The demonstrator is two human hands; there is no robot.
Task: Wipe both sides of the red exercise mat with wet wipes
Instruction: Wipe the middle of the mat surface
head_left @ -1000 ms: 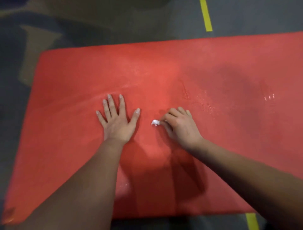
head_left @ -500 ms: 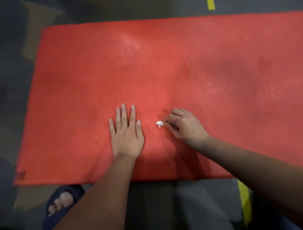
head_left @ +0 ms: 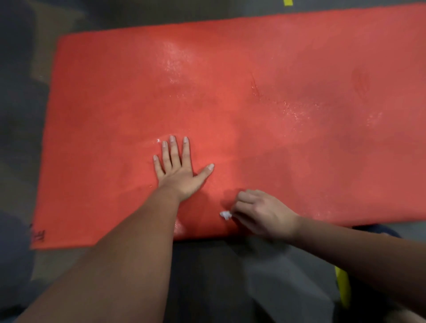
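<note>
Dark grey floor [head_left: 207, 288], matt, dimly lit from above; soft shadows, no hard edges. Yellow line [head_left: 287, 2] cut off at the top edge; second yellow line [head_left: 344, 290] at lower right, running toward the bottom, partly hidden. Tan patches [head_left: 40, 69] on the grey at upper left, blurred; paler grey patch [head_left: 283, 283] at bottom centre. Dark blue shape [head_left: 11, 249] at the left edge, too blurred to tell what; another blue bit [head_left: 378, 230] at right. No walls or furniture in view.
</note>
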